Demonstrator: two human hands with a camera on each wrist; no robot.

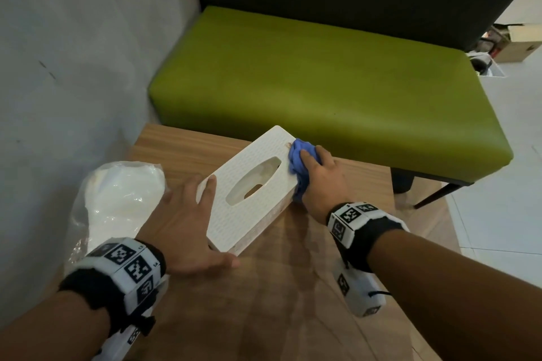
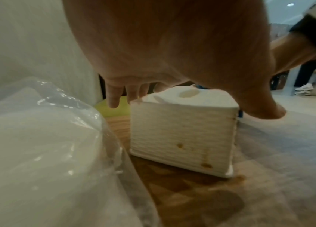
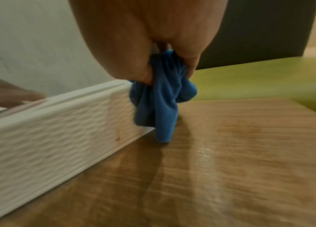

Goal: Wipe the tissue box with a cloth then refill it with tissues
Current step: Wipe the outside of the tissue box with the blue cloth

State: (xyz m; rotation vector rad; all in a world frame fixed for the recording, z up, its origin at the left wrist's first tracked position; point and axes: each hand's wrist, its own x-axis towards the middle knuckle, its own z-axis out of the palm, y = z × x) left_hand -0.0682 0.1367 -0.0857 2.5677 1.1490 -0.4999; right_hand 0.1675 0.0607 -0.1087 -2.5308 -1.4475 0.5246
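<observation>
Wrist bands point(image 1: 123, 269) with black-and-white coded squares sit nearest, at 7 and 4 o'clock in the head view; their marks are patterns, and no brand or wording can be read anywhere. Ahead of them the left hand point(image 1: 187, 223) lies spread, fingers straight, pressing the near left corner of the box point(image 1: 249, 184), which lies flat and skewed on the table point(image 1: 293, 287) near centre. At 1 o'clock from the box's slot, the right hand point(image 1: 319, 176) is bunched round the cloth point(image 1: 299, 155), rubbing it on the box's far right edge; a tail of cloth hangs down that side to the tabletop. At 9 o'clock the tissues point(image 1: 117, 202) wait in a clear bag, beside the left hand. The box looks to be stiff ribbed plastic, probably light and apt to slide on the glossy wood, so bracing a corner suits it; brown spots show on its sides. I judge the tissues soft and the bag slippery, best taken from beneath.
</observation>
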